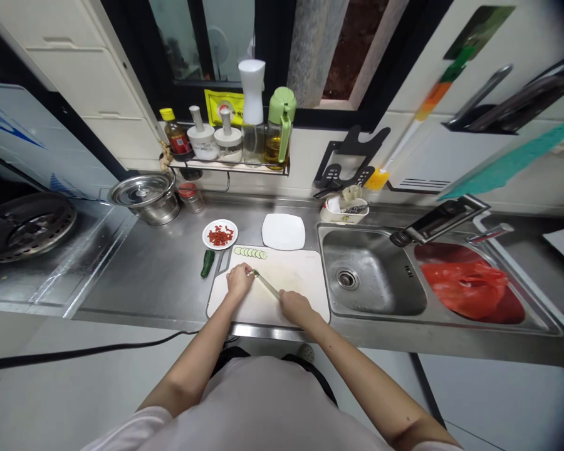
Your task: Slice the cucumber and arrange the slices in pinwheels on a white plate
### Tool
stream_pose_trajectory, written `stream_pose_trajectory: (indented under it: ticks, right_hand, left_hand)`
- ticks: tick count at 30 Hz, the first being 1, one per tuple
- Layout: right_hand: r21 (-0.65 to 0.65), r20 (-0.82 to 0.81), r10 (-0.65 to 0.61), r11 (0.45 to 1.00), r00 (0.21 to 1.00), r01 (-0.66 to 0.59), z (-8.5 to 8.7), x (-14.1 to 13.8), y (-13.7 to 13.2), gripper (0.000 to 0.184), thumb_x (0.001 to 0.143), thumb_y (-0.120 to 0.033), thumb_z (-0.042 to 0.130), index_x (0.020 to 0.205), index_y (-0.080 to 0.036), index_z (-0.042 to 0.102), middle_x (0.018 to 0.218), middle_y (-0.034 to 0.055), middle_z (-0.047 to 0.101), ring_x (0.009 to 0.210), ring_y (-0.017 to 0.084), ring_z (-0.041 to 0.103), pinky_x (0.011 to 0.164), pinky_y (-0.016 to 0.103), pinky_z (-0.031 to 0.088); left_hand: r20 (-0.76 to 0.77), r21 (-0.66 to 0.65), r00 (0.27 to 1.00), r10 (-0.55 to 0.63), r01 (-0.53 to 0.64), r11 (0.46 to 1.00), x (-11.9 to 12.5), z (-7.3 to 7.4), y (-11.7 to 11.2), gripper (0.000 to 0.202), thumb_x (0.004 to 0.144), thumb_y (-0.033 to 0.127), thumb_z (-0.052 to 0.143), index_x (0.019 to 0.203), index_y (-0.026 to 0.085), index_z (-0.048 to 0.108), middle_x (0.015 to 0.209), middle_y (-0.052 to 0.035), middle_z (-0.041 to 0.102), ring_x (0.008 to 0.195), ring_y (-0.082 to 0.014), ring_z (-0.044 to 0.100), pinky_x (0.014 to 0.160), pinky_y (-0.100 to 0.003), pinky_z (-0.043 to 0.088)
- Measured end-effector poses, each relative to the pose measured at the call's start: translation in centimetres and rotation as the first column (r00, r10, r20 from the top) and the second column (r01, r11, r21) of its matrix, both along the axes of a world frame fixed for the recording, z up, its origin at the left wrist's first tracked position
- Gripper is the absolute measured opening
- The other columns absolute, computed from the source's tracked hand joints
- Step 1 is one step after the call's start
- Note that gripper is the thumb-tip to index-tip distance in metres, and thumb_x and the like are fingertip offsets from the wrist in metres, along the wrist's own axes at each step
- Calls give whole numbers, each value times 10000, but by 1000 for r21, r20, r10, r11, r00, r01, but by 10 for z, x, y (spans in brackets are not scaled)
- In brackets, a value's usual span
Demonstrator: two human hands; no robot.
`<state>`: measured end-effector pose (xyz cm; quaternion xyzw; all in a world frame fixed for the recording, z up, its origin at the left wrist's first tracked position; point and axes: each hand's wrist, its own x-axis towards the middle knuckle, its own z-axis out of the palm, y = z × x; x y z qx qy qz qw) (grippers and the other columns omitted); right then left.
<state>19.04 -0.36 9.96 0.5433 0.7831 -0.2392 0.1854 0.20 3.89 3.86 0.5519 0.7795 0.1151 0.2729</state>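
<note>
My left hand (239, 280) rests curled on the white cutting board (301, 275), pressing down a small piece I cannot make out at the knife's tip. My right hand (295, 307) grips the handle of a knife (266, 284), whose blade points up-left toward the left hand. A row of several cucumber slices (250, 252) lies along the board's far edge. A cucumber end piece (207, 263) lies on the steel counter just left of the board.
A small plate of red chili pieces (220, 234) and an empty white plate (283, 231) sit behind the board. The sink (371, 279) lies to the right, with a red bag (465, 289) in the second basin. A steel pot (146, 197) and condiment rack (228, 164) stand behind.
</note>
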Motion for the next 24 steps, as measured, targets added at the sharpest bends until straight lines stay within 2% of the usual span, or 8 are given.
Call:
stream_pose_trajectory:
  ticks: [5, 9, 13, 18, 24]
  right_hand:
    - [10, 0, 0, 1000, 1000, 0, 1, 2, -3, 282, 885, -115, 352, 1078, -109, 557, 1003, 166, 661, 961, 245, 638, 743, 320, 461]
    - [-10, 8, 2, 1000, 1000, -2, 3, 7, -7, 289, 888, -114, 340, 1085, -111, 551, 1011, 166, 659, 966, 262, 636, 739, 336, 459]
    - [-7, 1, -20, 1000, 1000, 20, 5, 11, -11, 267, 883, -112, 359, 1061, -124, 559, 986, 159, 664, 958, 248, 639, 743, 327, 451]
    - [-11, -5, -34, 999, 999, 34, 6, 12, -12, 263, 883, -101, 362, 1046, -132, 566, 992, 154, 667, 953, 239, 642, 737, 318, 447]
    - [20, -29, -48, 999, 998, 49, 0, 11, -12, 272, 886, -93, 357, 1047, -133, 573, 981, 152, 670, 947, 233, 645, 739, 316, 449]
  left_hand:
    - [-40, -14, 999, 1, -1, 1000, 1, -2, 0, 214, 790, 303, 594, 987, 220, 614, 973, -51, 677, 952, -206, 605, 796, -290, 395]
    - [-82, -7, 997, 3, -4, 1000, 2, -4, -2, 258, 773, 356, 614, 983, 207, 616, 1042, -83, 652, 1007, -233, 590, 825, -308, 398]
    - [-63, -2, 998, -1, 0, 1000, 3, -3, -2, 231, 754, 308, 633, 958, 203, 612, 1039, -77, 650, 1018, -216, 586, 834, -287, 397]
    - [-1, 19, 1000, 12, -12, 1000, 5, -4, -1, 178, 751, 231, 618, 924, 204, 589, 941, -42, 669, 914, -182, 613, 785, -265, 403]
    - [59, 21, 997, 46, -47, 999, 5, -7, 2, 160, 748, 168, 597, 901, 215, 596, 868, -20, 690, 862, -172, 630, 738, -253, 408]
